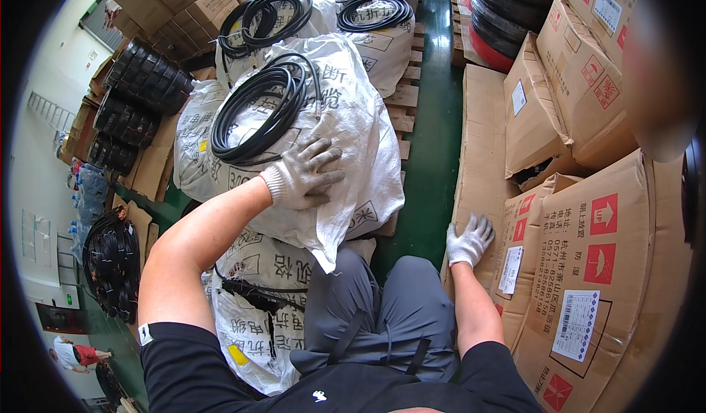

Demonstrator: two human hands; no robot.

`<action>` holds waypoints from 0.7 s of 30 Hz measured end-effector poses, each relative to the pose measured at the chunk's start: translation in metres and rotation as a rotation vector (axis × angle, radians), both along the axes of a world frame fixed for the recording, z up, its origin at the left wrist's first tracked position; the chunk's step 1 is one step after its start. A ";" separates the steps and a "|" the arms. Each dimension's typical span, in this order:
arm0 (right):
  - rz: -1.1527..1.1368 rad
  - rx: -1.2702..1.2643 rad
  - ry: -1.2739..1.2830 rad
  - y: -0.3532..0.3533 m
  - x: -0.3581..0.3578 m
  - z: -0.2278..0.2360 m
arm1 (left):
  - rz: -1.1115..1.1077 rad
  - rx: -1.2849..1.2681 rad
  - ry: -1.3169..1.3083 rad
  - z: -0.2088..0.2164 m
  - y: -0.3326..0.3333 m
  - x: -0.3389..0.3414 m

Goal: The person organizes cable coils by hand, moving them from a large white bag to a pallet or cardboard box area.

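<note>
Right now the left hand (303, 174), in a knit white work glove, lies flat with fingers spread on the big white woven plastic sack (346, 130), pressing its near slope and gripping nothing. That sack is the landmark: it sits straight ahead of the person's grey-trousered knees, on top of other white printed sacks (257, 317) stacked below and to its left. A black coil of cable (257, 111) rests on the sack's top, just beyond the left fingertips; whether the fingers touch it cannot be told. The right hand (468, 240), also gloved, is open and splayed, palm down on the edge of a flattened brown cardboard sheet (482, 155) to the right of the sack, across a strip of green floor (430, 155); it holds nothing. Judged from this, steadying goes best with the left palm kept broad on the sack, weight shared through the right hand, since the woven fabric looks slack and slippery and the coil could slide off. Contents of the sack are hidden; it bulges as if full. Behind it two more white sacks (379, 41) carry black coils on top. Right of it, brown cardboard boxes (588, 266) with red marks stand closed, one flap gaping, insides not visible. Left of it, stacks of black coils (143, 82) lean by the wall.
</note>
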State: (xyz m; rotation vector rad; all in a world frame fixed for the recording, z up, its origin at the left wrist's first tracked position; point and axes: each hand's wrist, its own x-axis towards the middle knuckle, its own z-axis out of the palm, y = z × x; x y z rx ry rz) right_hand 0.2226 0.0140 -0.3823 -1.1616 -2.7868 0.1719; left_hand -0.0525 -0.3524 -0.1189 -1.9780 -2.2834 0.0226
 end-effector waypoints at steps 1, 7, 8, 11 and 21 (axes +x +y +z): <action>0.001 0.002 0.004 0.000 0.000 0.000 | 0.000 0.000 0.000 0.000 0.000 0.000; 0.007 0.023 0.027 0.001 0.002 -0.004 | 0.012 -0.008 -0.003 0.001 0.002 0.002; 0.008 0.027 0.031 0.001 0.002 -0.005 | 0.017 -0.012 -0.005 0.001 0.002 0.002; 0.009 0.029 0.039 0.001 0.001 -0.006 | 0.025 -0.018 -0.008 0.002 0.001 0.002; 0.004 0.019 0.029 0.001 0.002 -0.006 | 0.015 -0.005 -0.011 0.001 0.001 0.002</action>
